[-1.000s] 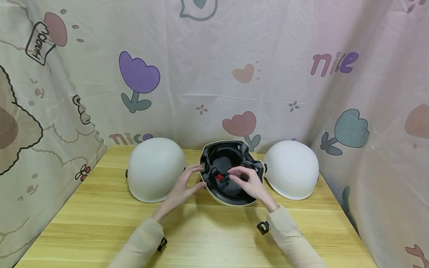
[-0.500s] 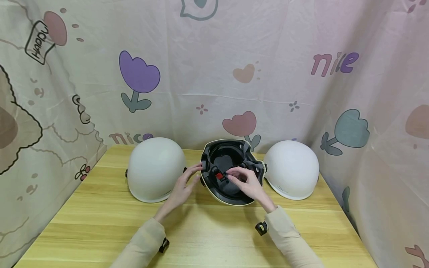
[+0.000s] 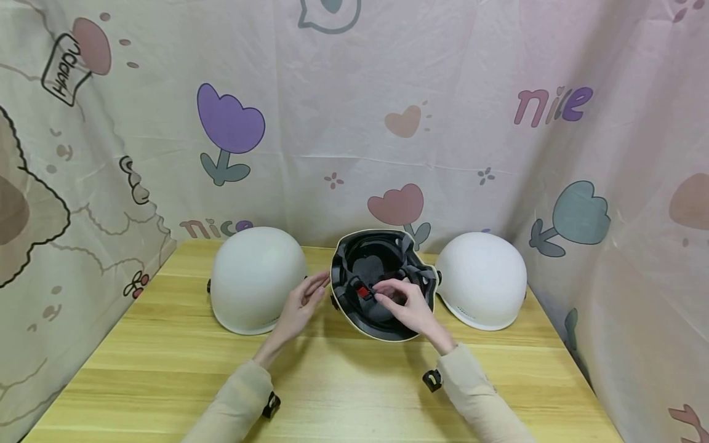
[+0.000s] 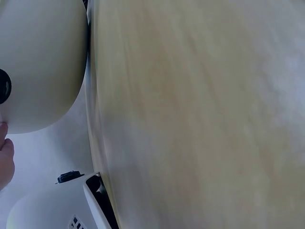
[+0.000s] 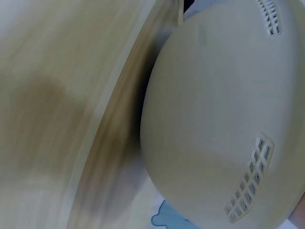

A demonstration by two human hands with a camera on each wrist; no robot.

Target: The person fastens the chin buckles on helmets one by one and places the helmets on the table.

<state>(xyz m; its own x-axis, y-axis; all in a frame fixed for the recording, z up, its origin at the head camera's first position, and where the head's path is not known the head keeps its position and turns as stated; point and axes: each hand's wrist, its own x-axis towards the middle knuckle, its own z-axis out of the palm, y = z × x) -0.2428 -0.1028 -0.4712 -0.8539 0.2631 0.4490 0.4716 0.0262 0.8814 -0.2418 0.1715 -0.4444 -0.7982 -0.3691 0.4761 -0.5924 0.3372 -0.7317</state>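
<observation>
An upturned cream helmet [image 3: 357, 315], its black lining facing up, lies in the middle of the table in the head view. Across its opening runs the chin strap with a black buckle [image 3: 362, 291] that has a red part. My right hand [image 3: 410, 306] reaches over the helmet and pinches the buckle's right end between thumb and fingers. Beside the helmet's left edge is my left hand [image 3: 299, 307], fingers extended. In the left wrist view its fingertips [image 4: 4, 131] are right at the cream shell [image 4: 43, 62]. The right wrist view shows the vented shell [image 5: 214, 105].
A white helmet [image 3: 257, 280] stands dome up on the left, another white helmet [image 3: 482, 280] on the right, close against the middle one. All are on a wooden table [image 3: 343, 394]. A printed curtain [image 3: 332, 123] hangs behind.
My left hand has drawn back from the helmet's rim, moving slightly left and down, its fingers closer together. The right hand keeps its pinch at the buckle, barely moved.
</observation>
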